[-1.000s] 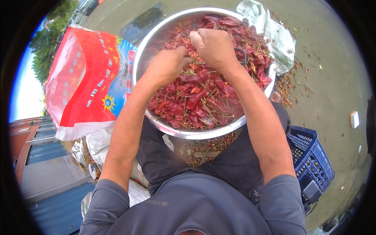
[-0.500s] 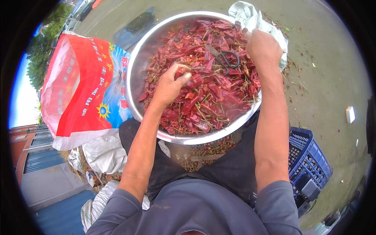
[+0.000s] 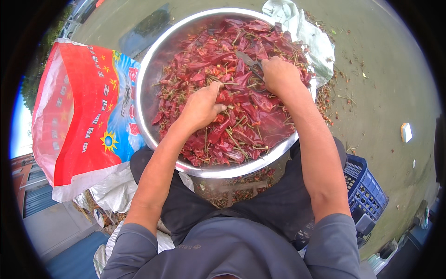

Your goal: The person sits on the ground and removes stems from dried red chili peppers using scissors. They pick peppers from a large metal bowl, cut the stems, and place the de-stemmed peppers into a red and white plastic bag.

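Note:
A wide metal basin full of dried red chili peppers stands in front of my legs. My left hand is closed in the left middle of the heap, with a dried chili pepper between thumb and fingers. To its right, my right hand is closed round the handles of dark scissors, which lie on the peppers. The blades point up and left; the hand hides most of the handle loops.
An open red and blue printed sack stands left of the basin. A pale sack lies at its far right rim. By my right knee is a blue plastic crate. Pepper scraps litter the ground under the basin.
My right hand has moved from the basin's far right rim, inward and nearer, onto the scissors' handles. My left hand stays among the peppers, slightly lower in the picture. The view has shifted.

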The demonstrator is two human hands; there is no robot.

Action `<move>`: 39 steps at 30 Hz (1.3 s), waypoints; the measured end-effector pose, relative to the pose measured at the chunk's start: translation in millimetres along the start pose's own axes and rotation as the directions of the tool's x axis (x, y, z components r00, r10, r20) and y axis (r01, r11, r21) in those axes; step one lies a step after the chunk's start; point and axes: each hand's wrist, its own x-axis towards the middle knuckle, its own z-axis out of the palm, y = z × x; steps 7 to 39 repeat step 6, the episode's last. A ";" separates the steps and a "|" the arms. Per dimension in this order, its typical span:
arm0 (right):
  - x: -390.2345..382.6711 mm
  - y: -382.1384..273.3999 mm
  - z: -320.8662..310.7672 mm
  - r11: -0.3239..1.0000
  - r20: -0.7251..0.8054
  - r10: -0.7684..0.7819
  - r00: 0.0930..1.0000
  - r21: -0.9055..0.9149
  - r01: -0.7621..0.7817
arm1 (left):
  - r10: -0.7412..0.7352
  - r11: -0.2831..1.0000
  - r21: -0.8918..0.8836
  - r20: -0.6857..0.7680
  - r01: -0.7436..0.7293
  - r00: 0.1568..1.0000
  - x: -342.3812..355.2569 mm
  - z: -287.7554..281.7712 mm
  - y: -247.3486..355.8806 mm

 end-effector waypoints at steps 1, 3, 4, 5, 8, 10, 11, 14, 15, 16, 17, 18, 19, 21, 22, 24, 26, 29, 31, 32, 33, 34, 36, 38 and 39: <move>3.8 -4.3 1.9 1.000 -0.005 0.008 1.000 -0.007 -0.008 | 0.000 1.000 0.008 0.037 -0.001 0.999 1.2 -1.8 -3.5; 8.5 -10.7 2.0 0.995 -0.011 0.087 0.996 0.049 -0.086 | -0.033 0.989 -0.145 0.004 0.033 0.999 -1.7 -9.0 -14.2; 10.3 -12.6 1.0 0.985 0.012 0.151 0.988 0.081 -0.152 | -0.084 0.959 -0.271 0.013 0.085 0.996 -2.9 -15.2 -19.5; 12.9 -14.3 -3.3 0.970 0.033 0.216 0.976 0.110 -0.219 | -0.129 0.911 -0.392 0.025 0.129 0.991 -2.5 -23.9 -24.1; 16.3 -12.6 -6.1 0.958 0.099 0.256 0.962 0.108 -0.266 | -0.132 0.909 -0.395 0.017 0.128 0.991 -1.3 -25.5 -28.8; 16.3 -12.6 -6.1 0.958 0.099 0.256 0.962 0.108 -0.266 | -0.132 0.909 -0.395 0.017 0.128 0.991 -1.3 -25.5 -28.8; 16.3 -12.6 -6.1 0.958 0.099 0.256 0.962 0.108 -0.266 | -0.132 0.909 -0.395 0.017 0.128 0.991 -1.3 -25.5 -28.8; 16.3 -12.6 -6.1 0.958 0.099 0.256 0.962 0.108 -0.266 | -0.132 0.909 -0.395 0.017 0.128 0.991 -1.3 -25.5 -28.8; 16.3 -12.6 -6.1 0.958 0.099 0.256 0.962 0.108 -0.266 | -0.132 0.909 -0.395 0.017 0.128 0.991 -1.3 -25.5 -28.8; 16.3 -12.6 -6.1 0.958 0.099 0.256 0.962 0.108 -0.266 | -0.132 0.909 -0.395 0.017 0.128 0.991 -1.3 -25.5 -28.8; 16.3 -12.6 -6.1 0.958 0.099 0.256 0.962 0.108 -0.266 | -0.132 0.909 -0.395 0.017 0.128 0.991 -1.3 -25.5 -28.8; 16.3 -12.6 -6.1 0.958 0.099 0.256 0.962 0.108 -0.266 | -0.132 0.909 -0.395 0.017 0.128 0.991 -1.3 -25.5 -28.8; 16.3 -12.6 -6.1 0.958 0.099 0.256 0.962 0.108 -0.266 | -0.132 0.909 -0.395 0.017 0.128 0.991 -1.3 -25.5 -28.8; 16.3 -12.6 -6.1 0.958 0.099 0.256 0.962 0.108 -0.266 | -0.132 0.909 -0.395 0.017 0.128 0.991 -1.3 -25.5 -28.8; 16.3 -12.6 -6.1 0.958 0.099 0.256 0.962 0.108 -0.266 | -0.132 0.909 -0.395 0.017 0.128 0.991 -1.3 -25.5 -28.8; 16.3 -12.6 -6.1 0.958 0.099 0.256 0.962 0.108 -0.266 | -0.132 0.909 -0.395 0.017 0.128 0.991 -1.3 -25.5 -28.8; 16.3 -12.6 -6.1 0.958 0.099 0.256 0.962 0.108 -0.266 | -0.132 0.909 -0.395 0.017 0.128 0.991 -1.3 -25.5 -28.8; 16.3 -12.6 -6.1 0.958 0.099 0.256 0.962 0.108 -0.266 | -0.132 0.909 -0.395 0.017 0.128 0.991 -1.3 -25.5 -28.8; 16.3 -12.6 -6.1 0.958 0.099 0.256 0.962 0.108 -0.266 | -0.132 0.909 -0.395 0.017 0.128 0.991 -1.3 -25.5 -28.8; 16.3 -12.6 -6.1 0.958 0.099 0.256 0.962 0.108 -0.266 | -0.132 0.909 -0.395 0.017 0.128 0.991 -1.3 -25.5 -28.8; 16.3 -12.6 -6.1 0.958 0.099 0.256 0.962 0.108 -0.266 | -0.132 0.909 -0.395 0.017 0.128 0.991 -1.3 -25.5 -28.8; 16.3 -12.6 -6.1 0.958 0.099 0.256 0.962 0.108 -0.266 | -0.132 0.909 -0.395 0.017 0.128 0.991 -1.3 -25.5 -28.8; 16.3 -12.6 -6.1 0.958 0.099 0.256 0.962 0.108 -0.266 | -0.132 0.909 -0.395 0.017 0.128 0.991 -1.3 -25.5 -28.8; 16.3 -12.6 -6.1 0.958 0.099 0.256 0.962 0.108 -0.266 | -0.132 0.909 -0.395 0.017 0.128 0.991 -1.3 -25.5 -28.8; 16.3 -12.6 -6.1 0.958 0.099 0.256 0.962 0.108 -0.266 | -0.132 0.909 -0.395 0.017 0.128 0.991 -1.3 -25.5 -28.8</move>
